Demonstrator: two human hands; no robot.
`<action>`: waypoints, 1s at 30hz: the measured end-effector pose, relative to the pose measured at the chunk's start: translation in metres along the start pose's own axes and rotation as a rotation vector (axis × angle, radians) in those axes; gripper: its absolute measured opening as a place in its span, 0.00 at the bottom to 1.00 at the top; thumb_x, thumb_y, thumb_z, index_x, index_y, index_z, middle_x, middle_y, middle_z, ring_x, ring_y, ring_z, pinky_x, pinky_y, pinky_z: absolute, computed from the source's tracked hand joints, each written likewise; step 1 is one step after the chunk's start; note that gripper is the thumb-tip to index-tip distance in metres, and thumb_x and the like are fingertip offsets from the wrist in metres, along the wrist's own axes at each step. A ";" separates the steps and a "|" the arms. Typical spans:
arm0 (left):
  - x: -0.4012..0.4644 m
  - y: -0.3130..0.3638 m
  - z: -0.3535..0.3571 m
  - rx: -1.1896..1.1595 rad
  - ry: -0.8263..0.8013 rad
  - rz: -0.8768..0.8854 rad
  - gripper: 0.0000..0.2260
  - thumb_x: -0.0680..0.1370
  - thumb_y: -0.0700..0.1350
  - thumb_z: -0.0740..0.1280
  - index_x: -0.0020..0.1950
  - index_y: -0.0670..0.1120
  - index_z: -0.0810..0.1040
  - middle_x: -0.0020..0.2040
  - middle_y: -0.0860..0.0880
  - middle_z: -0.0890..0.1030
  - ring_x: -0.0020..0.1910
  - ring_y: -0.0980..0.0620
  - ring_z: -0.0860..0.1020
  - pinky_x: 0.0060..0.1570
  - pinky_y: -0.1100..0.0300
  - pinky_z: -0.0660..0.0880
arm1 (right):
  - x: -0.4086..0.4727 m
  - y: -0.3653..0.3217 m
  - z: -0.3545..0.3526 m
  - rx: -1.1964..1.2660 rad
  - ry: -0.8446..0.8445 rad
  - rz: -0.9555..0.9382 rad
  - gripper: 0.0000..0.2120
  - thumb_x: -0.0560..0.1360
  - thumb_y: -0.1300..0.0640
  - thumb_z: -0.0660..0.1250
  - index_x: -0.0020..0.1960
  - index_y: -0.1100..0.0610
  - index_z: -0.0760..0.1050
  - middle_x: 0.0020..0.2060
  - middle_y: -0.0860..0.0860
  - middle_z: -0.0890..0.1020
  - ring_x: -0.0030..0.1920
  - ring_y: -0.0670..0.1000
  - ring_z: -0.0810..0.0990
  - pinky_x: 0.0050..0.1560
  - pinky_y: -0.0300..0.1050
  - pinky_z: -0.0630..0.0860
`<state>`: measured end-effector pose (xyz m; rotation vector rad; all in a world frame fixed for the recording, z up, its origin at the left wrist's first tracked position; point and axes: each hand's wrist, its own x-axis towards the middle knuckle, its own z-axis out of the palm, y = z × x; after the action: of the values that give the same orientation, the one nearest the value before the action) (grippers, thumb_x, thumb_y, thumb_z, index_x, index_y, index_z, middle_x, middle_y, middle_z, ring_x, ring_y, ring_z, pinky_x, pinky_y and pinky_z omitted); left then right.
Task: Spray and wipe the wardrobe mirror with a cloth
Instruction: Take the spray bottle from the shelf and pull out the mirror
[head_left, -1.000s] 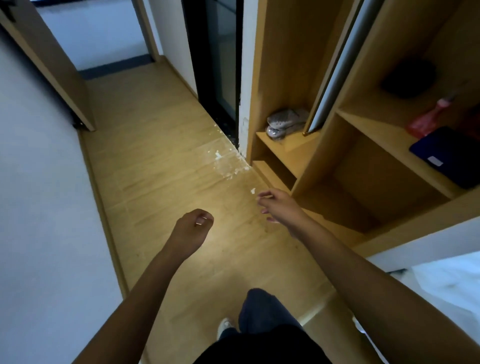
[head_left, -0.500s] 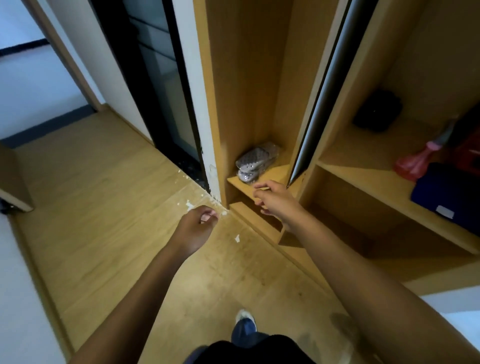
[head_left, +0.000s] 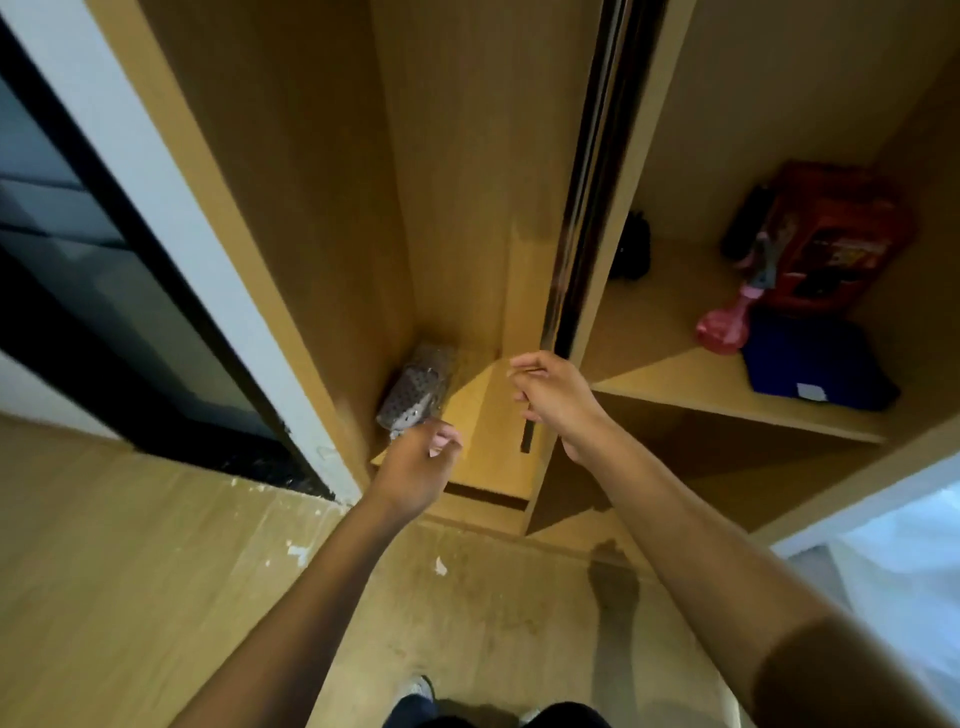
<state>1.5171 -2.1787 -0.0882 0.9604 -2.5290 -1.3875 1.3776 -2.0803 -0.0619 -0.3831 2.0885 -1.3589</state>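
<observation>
With both hands, left hand (head_left: 415, 467) and right hand (head_left: 553, 397), loosely curled and empty below the mirror door (head_left: 592, 182) edge, pink spray bottle (head_left: 724, 325) on the shelf right of it risks tipping if grabbed blind; no cloth visible.

Centre frame: low wardrobe shelf (head_left: 493, 415), bare at right; grey perforated slippers (head_left: 418, 392) block its left corner, door edge (head_left: 587, 208) bounds it at right.

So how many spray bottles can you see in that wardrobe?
1. A pink spray bottle stands on the right-hand shelf, between a red box and a dark blue item. Others may be hidden behind the door edge.
</observation>
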 end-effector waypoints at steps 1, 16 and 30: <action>0.009 0.003 -0.007 -0.005 -0.037 0.034 0.06 0.80 0.34 0.60 0.47 0.37 0.76 0.39 0.50 0.75 0.42 0.53 0.75 0.38 0.72 0.68 | 0.001 -0.005 0.002 0.028 0.043 0.000 0.08 0.78 0.55 0.63 0.57 0.49 0.74 0.51 0.50 0.78 0.55 0.53 0.78 0.59 0.53 0.76; 0.088 0.098 -0.023 0.058 -0.084 0.364 0.21 0.80 0.50 0.64 0.72 0.45 0.68 0.64 0.48 0.76 0.58 0.53 0.77 0.55 0.60 0.76 | -0.003 -0.106 -0.040 0.184 0.629 -0.371 0.24 0.74 0.50 0.72 0.67 0.51 0.69 0.57 0.45 0.76 0.53 0.42 0.77 0.46 0.32 0.73; 0.109 0.175 -0.024 0.113 0.217 0.389 0.17 0.78 0.57 0.65 0.58 0.45 0.75 0.48 0.50 0.80 0.47 0.52 0.79 0.42 0.60 0.75 | 0.014 -0.202 -0.075 -0.029 0.610 -0.760 0.27 0.78 0.53 0.68 0.74 0.55 0.64 0.45 0.40 0.77 0.45 0.35 0.75 0.46 0.24 0.69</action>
<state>1.3554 -2.1910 0.0416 0.5535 -2.4759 -0.9834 1.3024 -2.1205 0.1362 -0.9405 2.5805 -2.0784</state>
